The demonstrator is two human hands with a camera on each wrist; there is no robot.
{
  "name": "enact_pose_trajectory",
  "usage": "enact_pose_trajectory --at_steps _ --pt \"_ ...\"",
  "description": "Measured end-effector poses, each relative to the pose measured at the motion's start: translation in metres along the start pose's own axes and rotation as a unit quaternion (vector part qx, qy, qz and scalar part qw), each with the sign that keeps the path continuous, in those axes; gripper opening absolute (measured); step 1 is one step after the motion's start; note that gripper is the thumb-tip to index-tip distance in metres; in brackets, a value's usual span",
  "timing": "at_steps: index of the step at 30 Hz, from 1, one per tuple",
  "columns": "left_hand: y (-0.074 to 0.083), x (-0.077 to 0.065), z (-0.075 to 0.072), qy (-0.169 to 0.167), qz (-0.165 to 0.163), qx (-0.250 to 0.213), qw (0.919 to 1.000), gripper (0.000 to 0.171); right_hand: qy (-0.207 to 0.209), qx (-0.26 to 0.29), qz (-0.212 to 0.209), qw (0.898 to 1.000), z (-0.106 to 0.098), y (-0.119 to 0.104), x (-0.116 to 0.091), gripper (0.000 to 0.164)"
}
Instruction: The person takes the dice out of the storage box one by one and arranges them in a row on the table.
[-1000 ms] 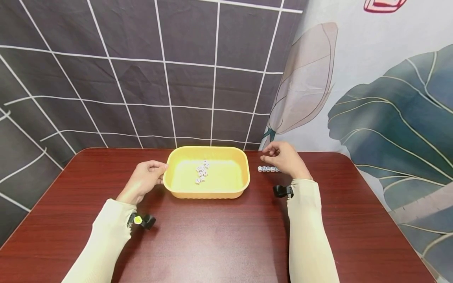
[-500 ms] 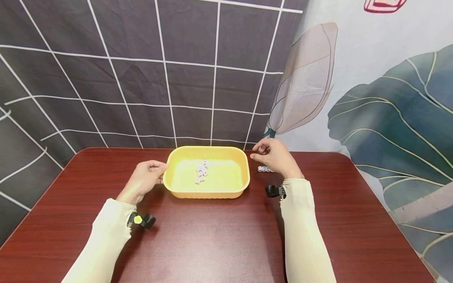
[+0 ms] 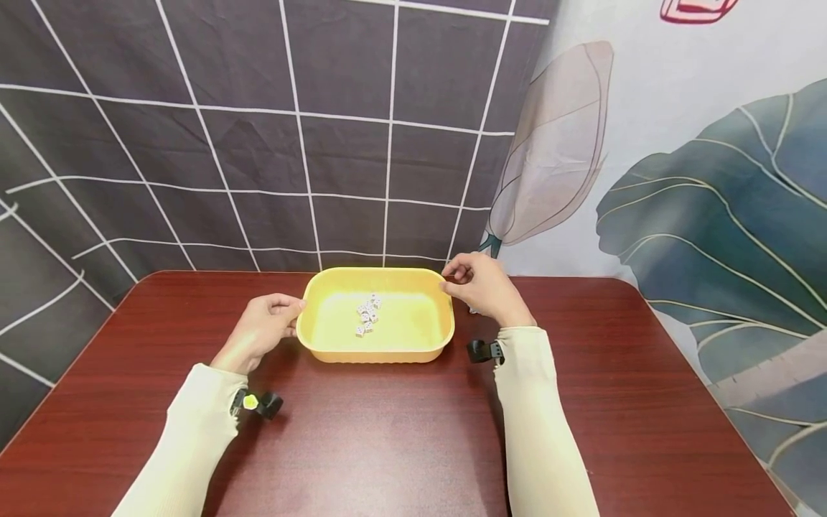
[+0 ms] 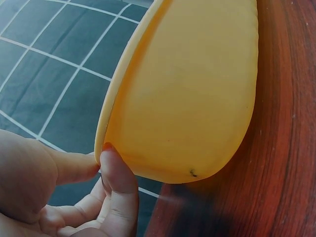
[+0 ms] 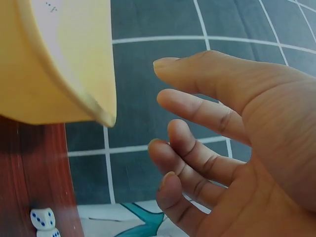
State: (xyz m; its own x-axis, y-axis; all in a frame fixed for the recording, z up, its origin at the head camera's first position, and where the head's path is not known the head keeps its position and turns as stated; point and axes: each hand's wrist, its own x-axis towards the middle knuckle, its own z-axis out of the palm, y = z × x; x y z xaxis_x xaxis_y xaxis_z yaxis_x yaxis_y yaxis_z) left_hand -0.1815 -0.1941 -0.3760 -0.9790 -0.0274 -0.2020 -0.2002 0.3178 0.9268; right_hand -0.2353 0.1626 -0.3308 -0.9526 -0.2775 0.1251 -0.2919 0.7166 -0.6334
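A yellow plastic basin (image 3: 375, 356) stands on the table, with several white dice (image 3: 365, 316) in a loose cluster inside. My left hand (image 3: 258, 329) pinches the basin's left rim between thumb and index finger, as the left wrist view confirms. Over by the right rim is my right hand (image 3: 483, 289), fingers loosely bent and nothing held. In the right wrist view a gap parts its fingertips from the basin wall (image 5: 64, 89). White dice with blue pips (image 5: 43, 218) lie on the table beneath that hand; in the head view it mostly hides them.
The reddish-brown wooden table (image 3: 388, 445) ends just behind the basin. A dark cloth with white grid lines (image 3: 349, 158) hangs behind it. To the right is a pale cloth printed with leaves (image 3: 730, 194).
My right hand has moved left from above the row of dice to the basin's right rim, covering most of the row. My left hand and the basin stay in place.
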Motion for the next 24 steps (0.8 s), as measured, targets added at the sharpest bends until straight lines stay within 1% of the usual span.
enact_pose_trajectory --at_steps 4,9,17,24 --pt "0.0 0.0 0.001 -0.002 0.002 -0.003 1.0 0.038 -0.002 -0.001 -0.006 1.0 0.004 -0.005 0.001 0.013" --pt "-0.001 0.001 0.0 -0.003 0.002 0.001 1.0 0.038 -0.006 0.003 -0.017 1.0 0.012 -0.009 0.003 0.017" --pt "-0.002 0.001 0.0 -0.002 0.004 -0.005 1.0 0.039 -0.019 0.0 -0.026 0.999 0.03 -0.017 0.009 0.017" --pt "-0.002 0.001 0.0 0.002 0.004 -0.002 1.0 0.036 -0.027 -0.008 -0.034 0.999 0.047 -0.021 0.013 0.023"
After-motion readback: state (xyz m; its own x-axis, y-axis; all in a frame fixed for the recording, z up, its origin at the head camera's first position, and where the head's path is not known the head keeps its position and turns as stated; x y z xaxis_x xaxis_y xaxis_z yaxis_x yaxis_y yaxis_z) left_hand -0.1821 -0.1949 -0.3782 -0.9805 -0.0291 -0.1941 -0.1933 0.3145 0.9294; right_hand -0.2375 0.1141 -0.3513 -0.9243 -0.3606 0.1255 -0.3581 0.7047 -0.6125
